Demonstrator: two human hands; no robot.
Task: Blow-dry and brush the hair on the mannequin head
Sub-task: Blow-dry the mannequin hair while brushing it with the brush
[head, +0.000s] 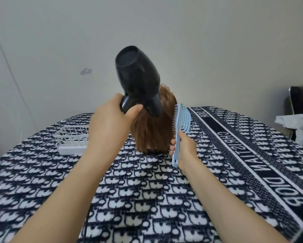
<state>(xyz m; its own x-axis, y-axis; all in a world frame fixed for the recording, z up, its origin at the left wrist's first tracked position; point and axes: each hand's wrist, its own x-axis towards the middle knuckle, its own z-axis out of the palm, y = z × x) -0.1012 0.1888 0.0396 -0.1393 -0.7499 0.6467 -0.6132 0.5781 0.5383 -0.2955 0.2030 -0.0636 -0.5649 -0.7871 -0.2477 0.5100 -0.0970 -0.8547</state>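
The mannequin head [153,132] with short auburn hair stands in the middle of the table, its back towards me. My left hand [110,123] grips the handle of a black hair dryer [138,79], whose nozzle points down at the crown of the hair. To the right of the hair, my right hand [184,148] grips the handle of a light blue vented brush [181,120]. The brush stands upright with its bristles facing the hair, at the hair's right edge.
A dark blue and white patterned cloth [147,190] covers the table. A white wire basket [72,140] sits left of the mannequin, partly behind my left wrist. The dryer's black cord [86,223] hangs near the front edge. A chair with clothes [299,123] stands at the far right.
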